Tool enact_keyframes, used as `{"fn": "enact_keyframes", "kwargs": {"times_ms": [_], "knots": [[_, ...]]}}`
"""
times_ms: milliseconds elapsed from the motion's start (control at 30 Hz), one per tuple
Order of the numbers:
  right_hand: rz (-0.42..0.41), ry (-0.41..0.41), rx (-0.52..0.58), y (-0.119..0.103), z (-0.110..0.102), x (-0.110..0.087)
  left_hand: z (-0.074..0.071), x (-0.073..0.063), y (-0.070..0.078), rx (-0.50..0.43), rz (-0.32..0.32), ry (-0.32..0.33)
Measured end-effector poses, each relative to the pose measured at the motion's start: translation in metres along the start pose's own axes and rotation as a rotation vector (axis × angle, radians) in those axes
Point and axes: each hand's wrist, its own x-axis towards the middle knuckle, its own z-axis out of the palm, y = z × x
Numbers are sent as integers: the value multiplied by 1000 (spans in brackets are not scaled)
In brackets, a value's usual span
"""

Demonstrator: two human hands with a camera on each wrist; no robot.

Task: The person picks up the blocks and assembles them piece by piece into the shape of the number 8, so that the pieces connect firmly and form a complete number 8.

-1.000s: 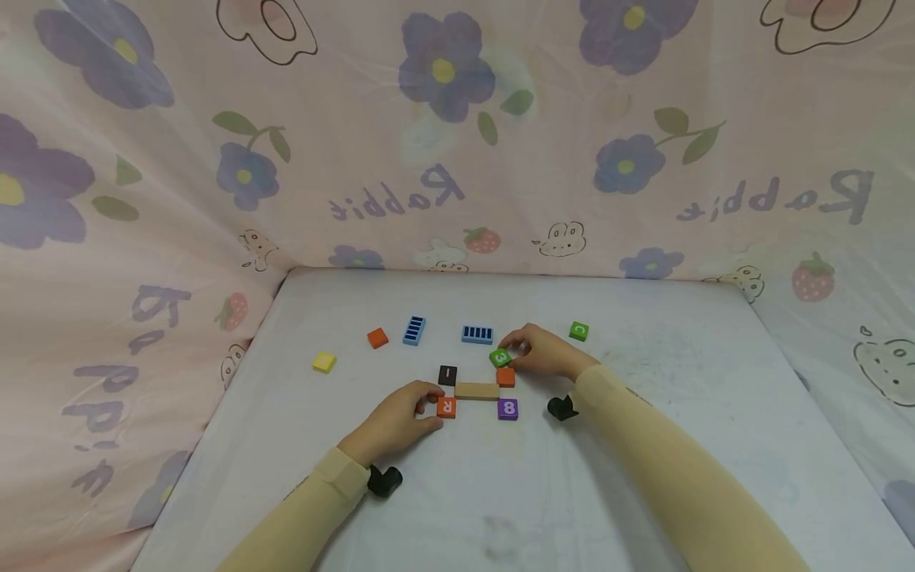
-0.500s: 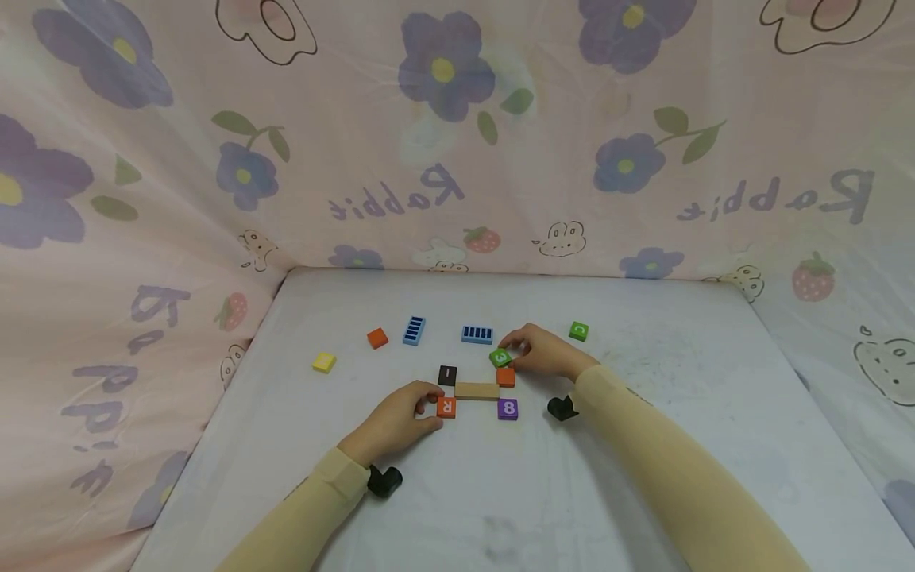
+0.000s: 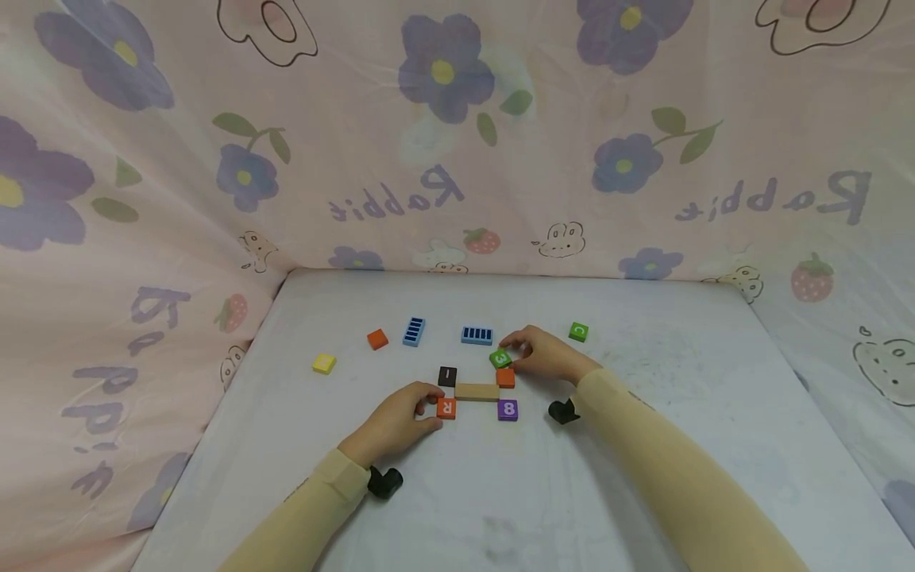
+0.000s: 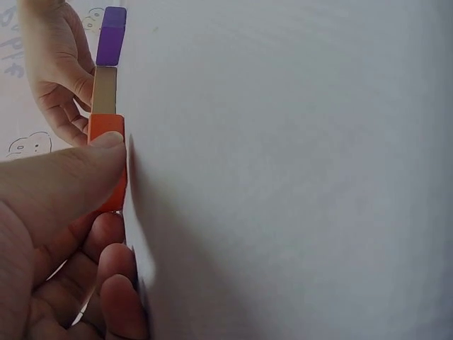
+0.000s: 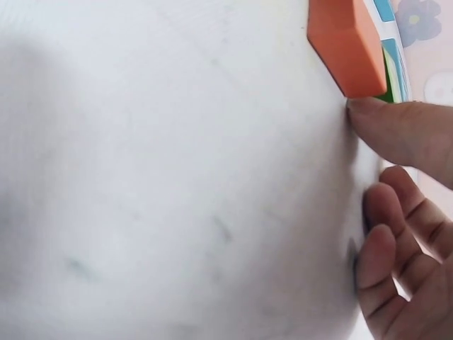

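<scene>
My left hand (image 3: 396,419) pinches the orange block marked R (image 3: 446,408). Its thumb lies against the block's near face in the left wrist view. A plain wooden strip (image 3: 476,392) runs rightward from there, with a black block (image 3: 447,376), a purple block marked 8 (image 3: 508,410) and a plain orange block (image 3: 505,378) around its corners. Just beyond the plain orange block, my right hand (image 3: 546,353) holds a green block marked 3 (image 3: 500,359), turned at an angle, between thumb and index finger. The right wrist view shows only a sliver of green behind the orange block (image 5: 347,42).
Two blue blocks with dark bars (image 3: 476,335) lie farther back. Toward the left are an orange block (image 3: 377,339) and a yellow block (image 3: 325,364). Past my right hand lies a green block marked C (image 3: 579,332). Patterned cloth walls enclose the white table (image 3: 665,445).
</scene>
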Motion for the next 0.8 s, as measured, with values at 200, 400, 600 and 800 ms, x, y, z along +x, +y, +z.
{"fn": "enact_keyframes", "kwargs": {"times_ms": [200,400,600,800], "knots": [[-13,7,1,0,1,-2,0,0,0,3,-15,-2],[-6,19,-15,4,1,-3,0,0,1,3,-11,4],[0,26,3,8,1,-6,0,0,1,6,-5,7],[11,44,19,10,2,-11,-1,0,1,5,-6,3]]}}
